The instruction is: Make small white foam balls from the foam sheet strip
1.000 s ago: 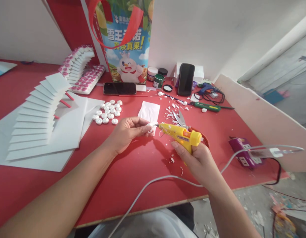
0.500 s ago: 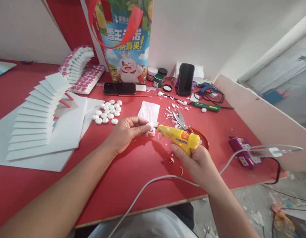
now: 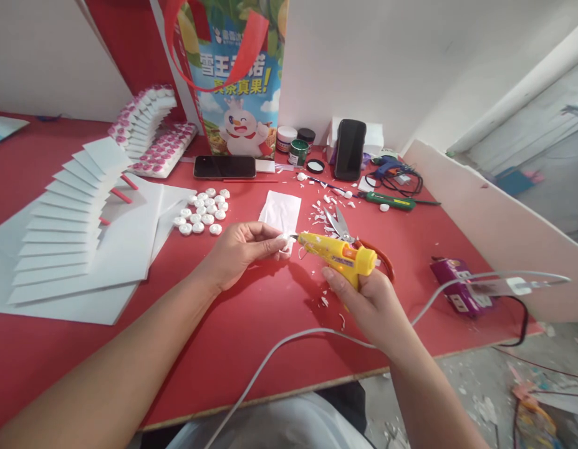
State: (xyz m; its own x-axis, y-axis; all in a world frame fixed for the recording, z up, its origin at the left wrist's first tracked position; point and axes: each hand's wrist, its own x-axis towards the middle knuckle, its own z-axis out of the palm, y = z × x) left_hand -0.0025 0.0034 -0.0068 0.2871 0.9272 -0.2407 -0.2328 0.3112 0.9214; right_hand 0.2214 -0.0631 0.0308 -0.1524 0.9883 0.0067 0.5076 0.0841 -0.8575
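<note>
My right hand [image 3: 363, 296] is closed round the handle of a yellow hot glue gun [image 3: 328, 249], its nozzle pointing left. Between the thumb and fingers of my left hand [image 3: 251, 246] is a small white piece [image 3: 285, 237], mostly covered by the fingertips. The nozzle tip meets or nearly meets this piece; I cannot tell which. Just behind my left hand lies a white paper sheet [image 3: 282, 209]. A cluster of small round white pieces with swirled tops [image 3: 207, 209] sits to the left of the paper.
Fanned white foam strips [image 3: 59, 231] lie on white boards at left. Open scissors [image 3: 342, 227] rest among white scraps. A grey cable [image 3: 289, 340] crosses the front towards a purple box [image 3: 457, 290]. Phones [image 3: 226, 166], paint jars [image 3: 298, 151] and a bright bag [image 3: 242, 81] stand behind.
The white piece in my left fingers has turned or dipped slightly, with less of it showing. Both hands and the glue gun stay almost in place; the whole view shifts a little.
</note>
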